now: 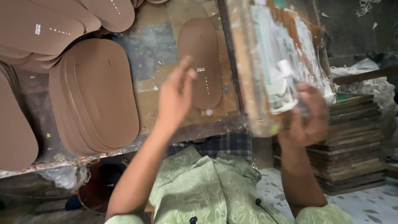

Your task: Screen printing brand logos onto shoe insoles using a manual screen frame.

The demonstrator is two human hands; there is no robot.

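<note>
Toward the desk's [149, 49] left edge lies a stack of brown oval sheets [99, 103]. The left hand [176, 97] hovers near the front edge, its grip spread and empty, just left of one printed brown sheet [201, 62], whose long axis runs from front to back. At the right edge, the right hand [304, 118] grips the tilted, paint-smeared printing frame [282, 62]; open desk lies between stack and sheet.
</note>
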